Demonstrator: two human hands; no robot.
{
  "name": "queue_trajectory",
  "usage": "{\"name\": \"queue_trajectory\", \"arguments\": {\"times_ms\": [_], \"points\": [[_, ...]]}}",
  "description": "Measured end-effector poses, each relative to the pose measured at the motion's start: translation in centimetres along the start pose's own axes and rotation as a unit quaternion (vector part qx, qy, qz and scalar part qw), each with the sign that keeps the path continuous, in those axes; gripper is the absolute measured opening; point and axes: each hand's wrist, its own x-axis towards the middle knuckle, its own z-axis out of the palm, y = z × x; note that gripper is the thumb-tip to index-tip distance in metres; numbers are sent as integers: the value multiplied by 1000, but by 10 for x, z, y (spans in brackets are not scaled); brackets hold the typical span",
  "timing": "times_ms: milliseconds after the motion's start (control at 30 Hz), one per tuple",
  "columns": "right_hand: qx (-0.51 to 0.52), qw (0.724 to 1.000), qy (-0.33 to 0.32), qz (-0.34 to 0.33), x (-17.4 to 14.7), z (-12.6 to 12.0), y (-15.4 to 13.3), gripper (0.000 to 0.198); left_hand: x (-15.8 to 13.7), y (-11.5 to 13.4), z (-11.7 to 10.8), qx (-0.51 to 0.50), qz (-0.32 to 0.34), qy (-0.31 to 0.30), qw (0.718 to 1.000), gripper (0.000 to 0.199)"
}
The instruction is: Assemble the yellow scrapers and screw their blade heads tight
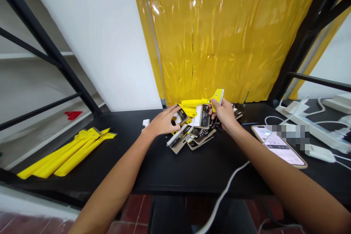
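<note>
My right hand pinches a yellow scraper by its wide head, thumb on the near face. The scraper's handle points left above a heap of printed packaging cards. At the left side of that heap, my left hand curls its fingers and thumb around a black and white packaging card. More yellow handles lie among the cards between both hands, partly covered. How many scrapers are in the heap cannot be made out.
Several yellow scrapers lie stacked at the left of the black table. To the right are a lit phone, a white power strip and a white cable hanging over the front edge. A yellow plastic curtain hangs behind.
</note>
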Motion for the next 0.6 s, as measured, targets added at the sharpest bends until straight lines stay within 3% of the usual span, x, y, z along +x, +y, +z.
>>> {"name": "queue_trajectory", "arguments": {"times_ms": [200,300,467,600], "points": [[8,1000,-4,-8,-3,2,-3,29,-3,8,14,-22,-29,54,998,57],[25,1000,-7,-13,-5,2,-6,32,-3,10,20,-66,-62,121,988,42],[81,996,-30,-36,-10,5,-11,34,-6,9,10,-141,-165,289,932,35],[81,993,-79,-44,-19,12,-11,34,-5,12,2,-224,-202,367,880,34]]}}
